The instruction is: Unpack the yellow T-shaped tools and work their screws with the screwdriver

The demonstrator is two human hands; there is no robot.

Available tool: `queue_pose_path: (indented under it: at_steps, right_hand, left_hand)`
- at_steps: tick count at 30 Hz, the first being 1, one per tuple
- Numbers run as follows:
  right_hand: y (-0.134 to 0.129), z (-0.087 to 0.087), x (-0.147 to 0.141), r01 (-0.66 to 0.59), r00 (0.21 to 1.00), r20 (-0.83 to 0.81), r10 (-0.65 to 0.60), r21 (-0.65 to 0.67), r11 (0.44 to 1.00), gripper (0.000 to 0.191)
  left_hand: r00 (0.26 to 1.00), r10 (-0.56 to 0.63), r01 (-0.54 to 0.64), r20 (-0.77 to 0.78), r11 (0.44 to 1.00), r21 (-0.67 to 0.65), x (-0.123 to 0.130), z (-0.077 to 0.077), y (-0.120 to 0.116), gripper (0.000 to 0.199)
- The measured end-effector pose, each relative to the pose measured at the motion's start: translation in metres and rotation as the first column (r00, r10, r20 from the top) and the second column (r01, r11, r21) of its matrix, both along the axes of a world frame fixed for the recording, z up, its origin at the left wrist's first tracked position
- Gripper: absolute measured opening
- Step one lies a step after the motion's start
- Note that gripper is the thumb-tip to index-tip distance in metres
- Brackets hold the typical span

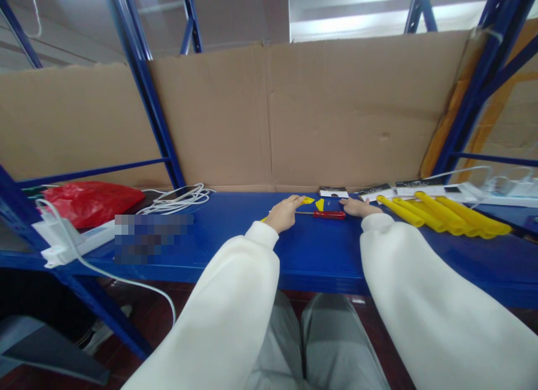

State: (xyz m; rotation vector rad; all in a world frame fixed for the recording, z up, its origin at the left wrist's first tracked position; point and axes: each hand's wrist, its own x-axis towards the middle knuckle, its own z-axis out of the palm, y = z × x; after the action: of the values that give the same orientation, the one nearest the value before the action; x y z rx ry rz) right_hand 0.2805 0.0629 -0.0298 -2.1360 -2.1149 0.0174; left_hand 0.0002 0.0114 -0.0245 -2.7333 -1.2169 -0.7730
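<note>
both l hand (283, 213) & r hand (360, 207) at blue shelf (319, 247), cardboard (336, 115) bhnd; grips unclear

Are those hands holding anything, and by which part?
The left hand seems to hold a long yellow plastic piece by its middle, mostly hidden. Whether the right hand holds anything, I can't tell.

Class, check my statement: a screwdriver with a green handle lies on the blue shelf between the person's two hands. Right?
Not quite: the handle is red, not green, as the head view shows. The screwdriver does lie on the blue shelf between the left hand and right hand.
</note>
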Motion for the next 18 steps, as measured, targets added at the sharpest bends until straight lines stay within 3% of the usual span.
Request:
queue_pose_path:
  at_steps: [3, 7, 11, 18]
  right_hand:
    - [-0.010, 0.006, -0.005, 0.081, 0.997, 0.013, -0.080, -0.113, 0.990, 0.057]
    - [-0.016, 0.010, -0.010, 0.083, 0.997, -0.004, -0.083, -0.099, 0.992, 0.058]
    - [-0.014, 0.013, -0.021, 0.004, 0.998, -0.066, -0.007, -0.039, 0.999, 0.058]
    - [-0.004, 0.010, -0.036, -0.087, 0.991, -0.111, 0.081, -0.057, 0.995, 0.057]
  left_hand:
    - [1.000, 0.000, 0.000, -0.004, 1.000, -0.007, 0.000, 0.002, -0.002, 0.068]
    - [1.000, 0.018, -0.018, -0.009, 1.000, -0.012, 0.001, 0.003, -0.005, 0.068]
    - [1.000, 0.023, -0.023, -0.002, 1.000, 0.000, 0.001, 0.001, -0.003, 0.068]
    - [1.000, 0.000, 0.000, -0.007, 1.000, 0.011, 0.000, 0.002, -0.003, 0.068]
